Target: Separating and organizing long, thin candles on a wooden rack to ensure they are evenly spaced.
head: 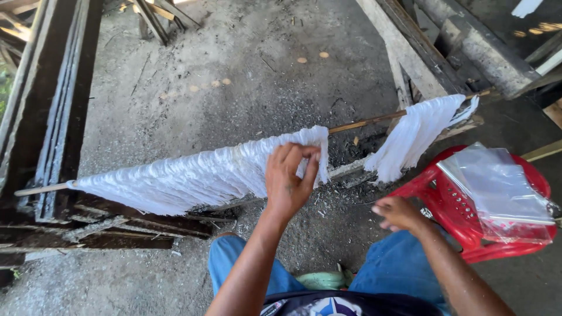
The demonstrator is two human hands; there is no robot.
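Soft, even daylight is cast throughout; small sun spots are seen on the grey dusty ground [234, 88]; the right hand [398, 212] is motion-blurred.

A thin wooden pole [366, 123] resting across dark timber frames [52, 117] carries two bunches of white strands [193, 178].

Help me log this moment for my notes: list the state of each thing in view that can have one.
Long white bundle: draped over the pole, pinched at its right end.
Short white bundle: draped, hanging apart from the long one.
Pole: near level, bare between the bundles.
Left hand: raised, fingers pinching the long bundle.
Right hand: low, blurred, holding nothing visible.
Clear plastic bags: lying flat on the red chair.
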